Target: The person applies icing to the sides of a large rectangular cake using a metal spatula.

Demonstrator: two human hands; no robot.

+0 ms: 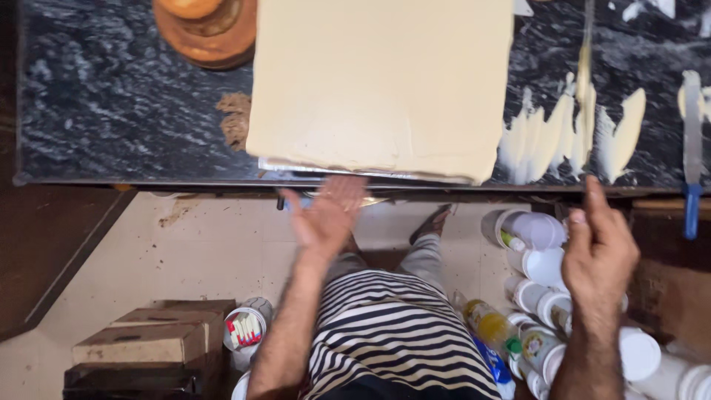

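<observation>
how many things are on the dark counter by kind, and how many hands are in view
Cream-covered square slab: 1
Round brown cakes: 1
Brown crumb pile: 1
Palette knives: 2 (one with a blue handle, one lying in the cream smears)
Hands: 2 (left hand, right hand)
Total: 7

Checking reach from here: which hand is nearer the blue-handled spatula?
Right. The right hand is just left of and below the blue-handled spatula; the left hand is far off, under the cream slab.

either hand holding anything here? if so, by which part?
Nothing held. The left hand is open, palm up, just below the near edge of the large cream frosted square slab. The right hand is empty, fingers loosely curled.
</observation>
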